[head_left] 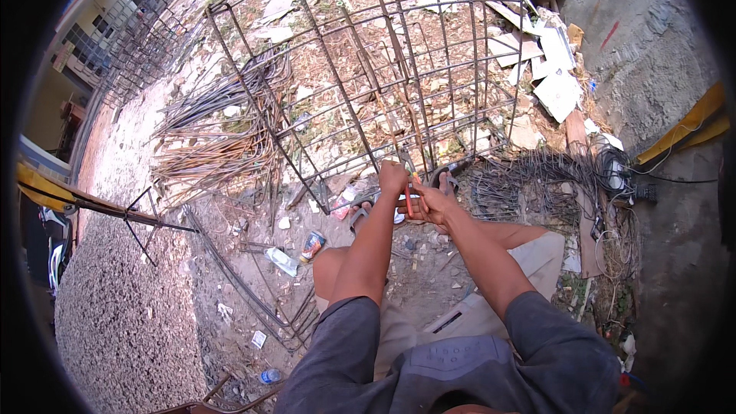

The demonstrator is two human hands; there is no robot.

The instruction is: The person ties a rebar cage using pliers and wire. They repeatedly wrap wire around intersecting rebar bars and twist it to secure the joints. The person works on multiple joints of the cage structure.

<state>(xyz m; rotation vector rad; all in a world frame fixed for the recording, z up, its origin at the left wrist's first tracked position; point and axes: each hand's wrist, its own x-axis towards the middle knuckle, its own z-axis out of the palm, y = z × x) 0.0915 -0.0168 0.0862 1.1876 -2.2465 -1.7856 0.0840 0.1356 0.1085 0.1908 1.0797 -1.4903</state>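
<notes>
One clenched left hand (393, 178), its hold unclear, sits beside the right hand (435, 206), whose fingers grasp red-handled pliers (409, 201).

Pincer-like metal hand tool with red handles (409, 202) was gripped in right hand (435, 207), handles pointing down toward person, head pointing away toward cage; whether head touched bar or wire was too small to tell. Large open box-like cage of thin dark steel bars (313, 23) rested on rubble-strewn ground just beyond tool. Long straight bars crossed slimmer rods, leaving wide, roughly rectangular openings. Most bars looked grey-black, some rust-brown. Near edge of cage reached close to tool.
</notes>
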